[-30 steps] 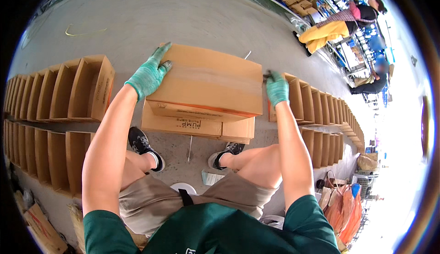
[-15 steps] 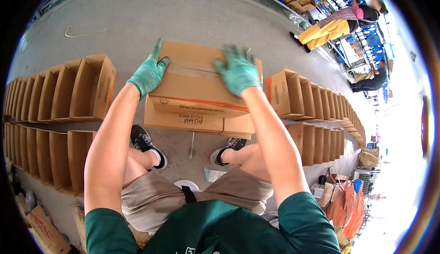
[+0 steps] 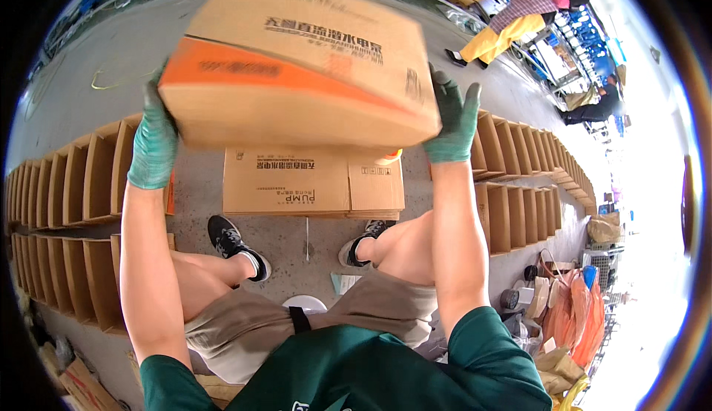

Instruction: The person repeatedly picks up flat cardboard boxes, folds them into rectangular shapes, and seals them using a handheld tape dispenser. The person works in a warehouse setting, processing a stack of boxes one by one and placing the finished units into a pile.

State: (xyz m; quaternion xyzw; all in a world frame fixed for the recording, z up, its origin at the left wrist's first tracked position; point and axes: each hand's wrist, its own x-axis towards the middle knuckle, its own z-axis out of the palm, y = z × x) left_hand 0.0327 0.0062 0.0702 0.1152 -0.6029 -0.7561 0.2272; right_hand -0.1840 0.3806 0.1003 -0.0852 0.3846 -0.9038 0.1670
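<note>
A brown cardboard box (image 3: pixel 311 63) with an orange band is raised in front of me, tilted and slightly blurred. My left hand (image 3: pixel 154 148), in a green glove, is closed against its left end, fingers partly hidden behind it. At the right end my right hand (image 3: pixel 456 126), also gloved in green, presses the box with the thumb standing apart. Below it, between my feet and the box, lies a stack of flat folded cartons (image 3: pixel 289 181) with dark print. A small orange and yellow item shows at the stack's far edge, partly covered by the box.
Rows of open-topped cartons stand on the floor at left (image 3: pixel 89 170) and right (image 3: pixel 512 148). A person in yellow trousers (image 3: pixel 512 37) is at the far right, with another person (image 3: pixel 597 107) farther along. Orange bags (image 3: pixel 571 307) lie at lower right.
The box has been lifted off the flat stack, up and away, and turned so its printed face and orange band show. My hands have moved from its top to its two ends.
</note>
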